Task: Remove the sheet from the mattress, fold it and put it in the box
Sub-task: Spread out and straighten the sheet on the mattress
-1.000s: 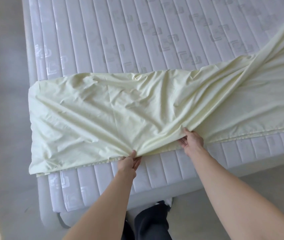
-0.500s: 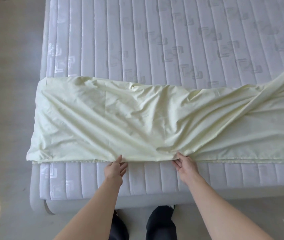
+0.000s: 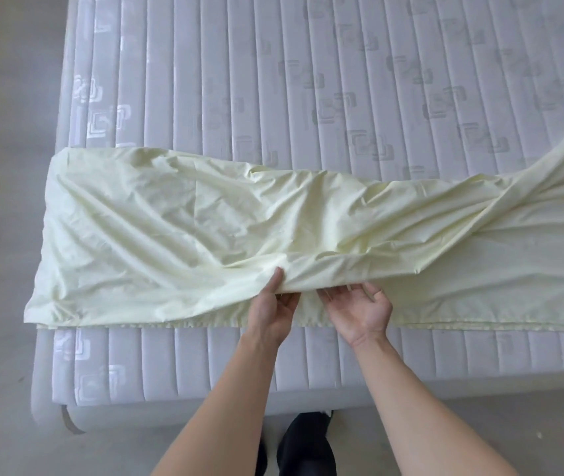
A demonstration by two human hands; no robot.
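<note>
A pale yellow sheet (image 3: 177, 235) lies folded in a long wrinkled band across the near part of the white quilted mattress (image 3: 273, 80). Its right end twists and rises out of view at the right edge. My left hand (image 3: 272, 305) pinches the near fold of the top layer, thumb on top and fingers beneath. My right hand (image 3: 359, 309) is palm up just beside it, its fingers slid under the same lifted fold. The top layer is raised off the lower layer between the two hands. No box is in view.
Grey floor (image 3: 2, 201) runs along the left side and in front of the bed. The bed's padded base (image 3: 170, 413) shows below the mattress edge. My dark shoes (image 3: 304, 441) stand close to the base.
Both hands left the sheet's near hem, moved forward and closer together, and now lift the top layer's fold. The view shifted so more of the mattress shows.
</note>
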